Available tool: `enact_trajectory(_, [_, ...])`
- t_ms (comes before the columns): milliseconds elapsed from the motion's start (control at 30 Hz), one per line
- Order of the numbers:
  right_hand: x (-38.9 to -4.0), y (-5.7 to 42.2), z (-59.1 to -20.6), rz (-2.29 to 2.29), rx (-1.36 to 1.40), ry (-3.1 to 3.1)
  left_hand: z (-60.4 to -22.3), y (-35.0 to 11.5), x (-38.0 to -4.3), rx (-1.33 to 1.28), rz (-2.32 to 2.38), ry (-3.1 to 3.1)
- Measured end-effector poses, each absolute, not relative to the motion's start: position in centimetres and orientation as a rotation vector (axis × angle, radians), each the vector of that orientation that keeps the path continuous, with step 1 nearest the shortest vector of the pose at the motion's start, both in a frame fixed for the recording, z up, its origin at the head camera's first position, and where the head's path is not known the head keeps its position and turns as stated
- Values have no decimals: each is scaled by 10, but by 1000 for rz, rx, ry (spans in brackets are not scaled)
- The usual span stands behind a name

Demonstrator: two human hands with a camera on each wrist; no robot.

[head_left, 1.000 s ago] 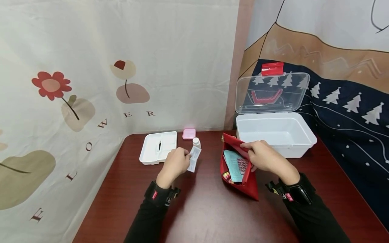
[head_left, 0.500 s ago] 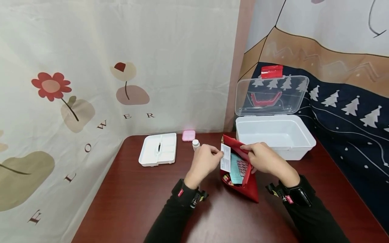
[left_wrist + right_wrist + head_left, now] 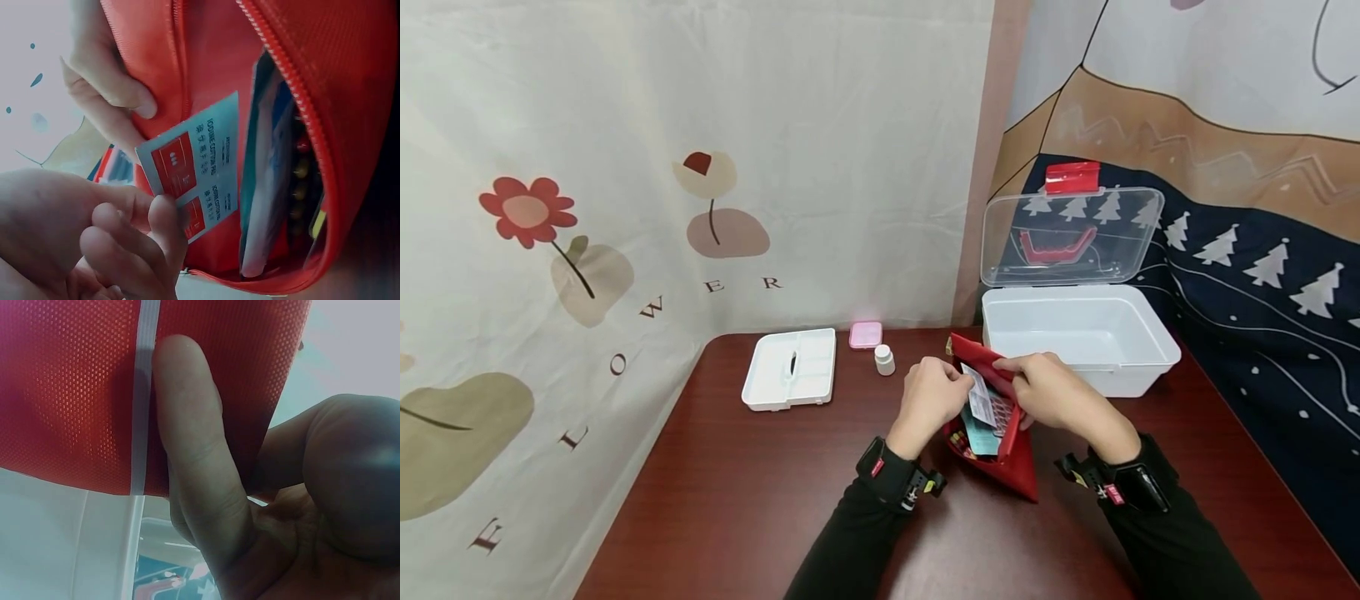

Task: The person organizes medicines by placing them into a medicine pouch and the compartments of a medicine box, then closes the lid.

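Observation:
My left hand [image 3: 931,404] pinches a flat iodine cotton pad packet [image 3: 215,159] between thumb and fingers, inside the mouth of a red zip pouch [image 3: 1019,468]. The packet's printed side, with red panels, faces the left wrist camera. Gripping the pouch's right edge, my right hand [image 3: 1054,396] keeps the mouth spread; in the right wrist view its finger [image 3: 194,419] lies along the red mesh fabric. Within the pouch are a teal packet [image 3: 980,439], a blister pack [image 3: 1002,410] partly covered by the pad packet, and small red and yellow pieces [image 3: 959,440].
A white box [image 3: 1082,333] with its clear lid [image 3: 1071,208] raised stands behind the pouch. To the left are a white bottle [image 3: 884,361], a small pink case [image 3: 866,335] and a white compartment tray [image 3: 790,371]. All rest on a brown table [image 3: 715,508].
My left hand has carried the iodine cotton pad packet rightwards from beside the white bottle into the pouch mouth. My right hand has kept its grip on the pouch.

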State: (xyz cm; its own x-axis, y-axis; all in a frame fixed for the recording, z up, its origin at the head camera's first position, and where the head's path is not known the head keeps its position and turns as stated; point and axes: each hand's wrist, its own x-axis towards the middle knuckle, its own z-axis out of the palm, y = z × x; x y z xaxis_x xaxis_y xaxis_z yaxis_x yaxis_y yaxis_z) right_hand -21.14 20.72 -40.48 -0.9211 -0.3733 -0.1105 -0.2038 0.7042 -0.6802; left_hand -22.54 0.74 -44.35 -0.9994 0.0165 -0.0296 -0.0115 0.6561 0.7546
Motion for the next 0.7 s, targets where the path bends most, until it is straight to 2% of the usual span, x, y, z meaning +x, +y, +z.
enact_trajectory(333, [-211, 207, -408, -1038, -471, 2653, -442, 12, -216, 159, 1207, 2798])
enact_trajectory(500, [-212, 208, -405, -1031, -476, 2659, -436, -6, -218, 184, 1011, 2941])
enact_trajectory(700, [-213, 210, -407, -1025, -454, 2648, -448, -34, -226, 244, 707, 2868])
